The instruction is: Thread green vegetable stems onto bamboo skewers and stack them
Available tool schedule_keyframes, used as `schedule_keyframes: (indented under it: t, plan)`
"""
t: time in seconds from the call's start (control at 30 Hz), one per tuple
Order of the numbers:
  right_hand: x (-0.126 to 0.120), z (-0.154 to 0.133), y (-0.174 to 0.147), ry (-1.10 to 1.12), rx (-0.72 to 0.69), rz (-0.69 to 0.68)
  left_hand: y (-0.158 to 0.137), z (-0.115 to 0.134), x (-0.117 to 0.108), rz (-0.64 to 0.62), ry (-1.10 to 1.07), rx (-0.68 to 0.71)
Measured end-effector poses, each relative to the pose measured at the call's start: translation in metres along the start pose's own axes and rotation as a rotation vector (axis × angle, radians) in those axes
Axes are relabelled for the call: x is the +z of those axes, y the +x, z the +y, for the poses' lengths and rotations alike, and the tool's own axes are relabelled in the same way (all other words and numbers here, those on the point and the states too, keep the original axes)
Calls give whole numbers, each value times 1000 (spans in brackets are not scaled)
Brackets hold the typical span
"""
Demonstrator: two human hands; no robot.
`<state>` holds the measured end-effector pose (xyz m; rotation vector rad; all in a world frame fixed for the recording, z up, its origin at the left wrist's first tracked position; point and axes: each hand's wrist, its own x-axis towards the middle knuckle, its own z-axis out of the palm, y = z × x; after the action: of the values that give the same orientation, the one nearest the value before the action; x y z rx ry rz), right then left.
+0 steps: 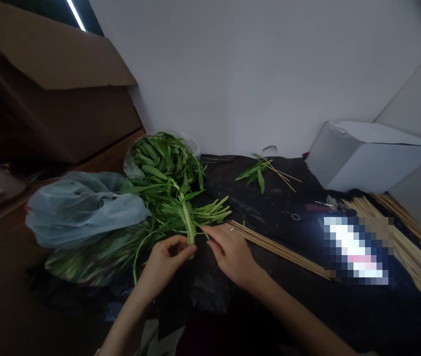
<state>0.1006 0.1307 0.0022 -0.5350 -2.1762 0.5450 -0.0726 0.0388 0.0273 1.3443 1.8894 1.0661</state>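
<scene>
My left hand (175, 254) is closed around the lower end of a bundle of leafy green stems (187, 212), which points away from me. Beside it, my right hand (232, 254), with a ring on one finger, pinches a thin green strand (205, 231) close to the bundle. More cut stems (213, 210) lie just behind, their ends toward the right. A clear plastic bag (132, 163) full of green leaves (162, 153) stands at the back. Several thin bamboo sticks (280, 248) lie right of my right hand.
A bluish plastic bag (84, 207) and bagged greens (87, 262) lie left. Behind them is a cardboard box (95, 113). Loose leaves (257, 175) with thin sticks rest on the black sheet (228, 173). At right are a white box (366, 163), more sticks (406, 257) and a blurred-out bright patch.
</scene>
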Motion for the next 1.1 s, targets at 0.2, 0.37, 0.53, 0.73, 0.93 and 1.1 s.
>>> schedule_keyframes:
  t: [0.2, 0.37, 0.53, 0.73, 0.93, 1.1]
  plan:
    - [-16, -2, -5, -308, -420, 155, -11, 29, 18, -116, -159, 68]
    - [-32, 3, -6, -529, -573, 220, -10, 28, 32, -59, -286, 56]
    - [-36, 15, -5, -543, -485, 208, -14, 24, 34, 296, -1, 357]
    - [-32, 25, -11, -523, -429, 220, -10, 22, 26, 182, 455, 858]
    - [-37, 22, -11, -575, -425, 212, 2, 27, 28, 185, 520, 1072]
    - [-46, 25, -8, -605, -391, 133, 9, 41, 19, 77, 693, 1052]
